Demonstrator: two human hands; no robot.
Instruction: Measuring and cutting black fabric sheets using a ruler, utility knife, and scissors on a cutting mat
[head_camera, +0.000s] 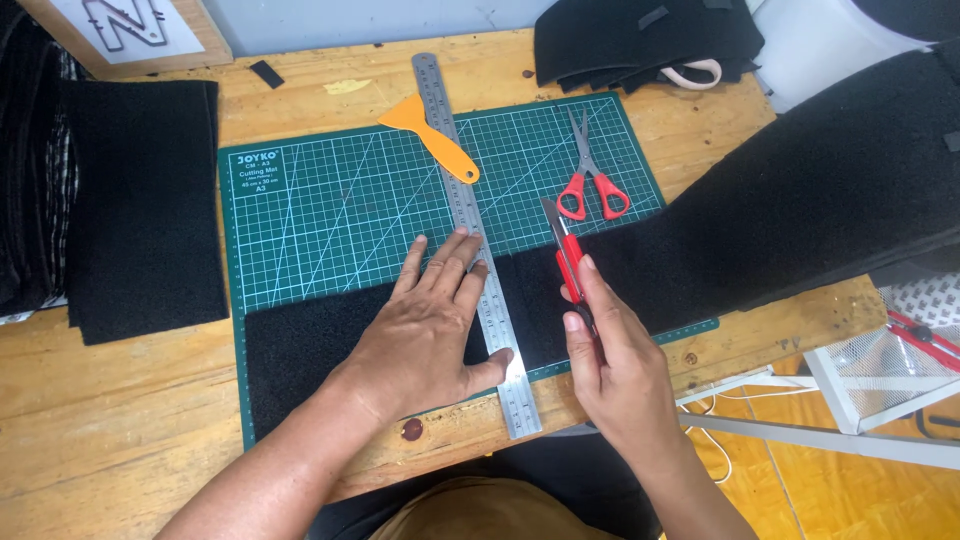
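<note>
Right now red utility knife (567, 255) sits gripped, seemingly, in right hand (612, 365) fingers (590, 290).

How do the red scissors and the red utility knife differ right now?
The scissors lie untouched on the green cutting mat; the utility knife is gripped in the right hand. The scissors have two loop handles, the knife one straight body with its blade out. Both are red with metal blades.

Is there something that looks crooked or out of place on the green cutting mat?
The steel ruler lies slightly slanted against the grid of the cutting mat, and its lower end overhangs the table edge. The orange scraper lies partly under the ruler. Nothing looks spilled or damaged.
</note>
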